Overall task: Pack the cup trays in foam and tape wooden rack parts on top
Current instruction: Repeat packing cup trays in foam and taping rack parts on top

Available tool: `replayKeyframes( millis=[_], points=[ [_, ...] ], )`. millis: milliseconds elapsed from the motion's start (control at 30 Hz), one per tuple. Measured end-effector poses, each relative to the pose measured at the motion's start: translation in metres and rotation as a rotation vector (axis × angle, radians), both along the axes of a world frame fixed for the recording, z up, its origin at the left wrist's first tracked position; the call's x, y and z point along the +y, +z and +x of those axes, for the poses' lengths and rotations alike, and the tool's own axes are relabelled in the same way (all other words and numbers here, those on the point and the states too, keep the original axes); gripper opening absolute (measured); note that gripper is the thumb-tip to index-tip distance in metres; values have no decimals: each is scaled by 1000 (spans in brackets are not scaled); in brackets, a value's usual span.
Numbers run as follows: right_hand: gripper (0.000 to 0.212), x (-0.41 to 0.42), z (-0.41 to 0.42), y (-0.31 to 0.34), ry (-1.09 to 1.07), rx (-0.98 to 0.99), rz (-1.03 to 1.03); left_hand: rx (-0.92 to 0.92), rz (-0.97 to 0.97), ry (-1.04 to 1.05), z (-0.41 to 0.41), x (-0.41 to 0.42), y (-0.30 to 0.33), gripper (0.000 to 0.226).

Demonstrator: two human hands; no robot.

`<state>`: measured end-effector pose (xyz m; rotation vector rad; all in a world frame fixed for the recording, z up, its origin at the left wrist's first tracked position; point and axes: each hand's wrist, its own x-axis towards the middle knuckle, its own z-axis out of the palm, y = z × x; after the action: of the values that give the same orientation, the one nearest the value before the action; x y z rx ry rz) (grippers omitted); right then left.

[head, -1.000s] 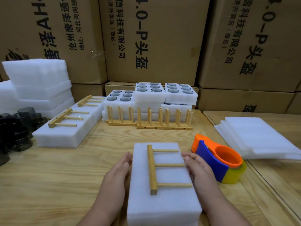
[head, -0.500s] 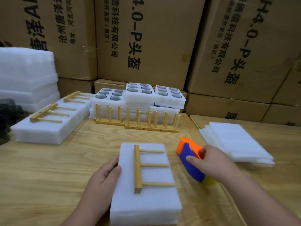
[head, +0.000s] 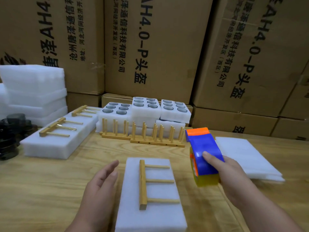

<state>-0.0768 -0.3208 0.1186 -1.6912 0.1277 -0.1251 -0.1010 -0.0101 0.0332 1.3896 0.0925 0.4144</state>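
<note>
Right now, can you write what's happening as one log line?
right hand: grips tape dispenser | left hand: open beside foam block | rack part: untaped

Foam block lies on the desk at near centre; a wooden rack part rests flat on top of it. Left hand just left of the block. Right hand to its right, holding the tape dispenser above the desk. Foam sheets lie right of the dispenser. Upright wooden racks stand behind the block; cup trays behind those, cardboard boxes at the back. At left, a long foam block carries two rack parts; foam stack behind it.
</note>
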Motion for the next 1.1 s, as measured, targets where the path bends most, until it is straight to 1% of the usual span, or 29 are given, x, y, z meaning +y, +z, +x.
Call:
replayKeyframes(
  millis=[67, 100, 167, 233, 267, 300, 367, 433, 500, 567, 700, 767, 833, 867, 933, 967, 1000, 1067, 1100],
  points=[
    [29, 14, -11, 13, 50, -67, 242, -156, 70, 3, -7, -4, 25, 29],
    [31, 22, -16, 19, 82, -90, 350, -222, 107, -35, -11, -8, 40, 31],
    [34, 37, -26, 29, 157, -115, 534, -277, 260, -155, -17, -16, 64, 60],
    [36, 52, -36, 34, 228, -117, 670, -210, 450, -302, -22, -29, 79, 95],
    [38, 60, -40, 35, 265, -107, 720, -161, 505, -369, -24, -35, 83, 110],
    [41, 68, -45, 35, 306, -92, 757, -129, 518, -432, -26, -42, 84, 121],
    [46, 83, -52, 33, 380, -65, 810, -127, 451, -507, -26, -50, 81, 131],
    [48, 93, -57, 30, 404, -42, 871, -131, 348, -489, -25, -53, 76, 130],
    [51, 96, -58, 30, 410, -13, 894, -133, 293, -478, -26, -50, 73, 126],
    [51, 93, -57, 31, 399, 1, 837, -130, 321, -481, -28, -47, 72, 129],
    [52, 84, -54, 33, 421, 32, 770, -90, 501, -440, -31, -45, 81, 137],
    [49, 80, -52, 34, 412, 28, 745, -117, 586, -418, -32, -46, 85, 140],
    [51, 77, -51, 36, 400, 27, 679, -148, 647, -406, -30, -47, 86, 142],
    [55, 75, -50, 36, 413, 29, 630, -144, 650, -425, -29, -46, 87, 143],
    [74, 71, -49, 36, 463, 24, 535, -125, 593, -525, -27, -42, 87, 141],
    [79, 68, -49, 36, 489, 15, 469, -140, 560, -583, -26, -39, 87, 138],
    [80, 66, -51, 38, 503, -6, 364, -177, 535, -611, -25, -35, 88, 135],
    [71, 59, -55, 42, 521, -87, 66, -262, 474, -570, -25, -25, 92, 126],
    [64, 56, -56, 44, 517, -145, -84, -301, 433, -523, -26, -20, 96, 117]
  ],
)
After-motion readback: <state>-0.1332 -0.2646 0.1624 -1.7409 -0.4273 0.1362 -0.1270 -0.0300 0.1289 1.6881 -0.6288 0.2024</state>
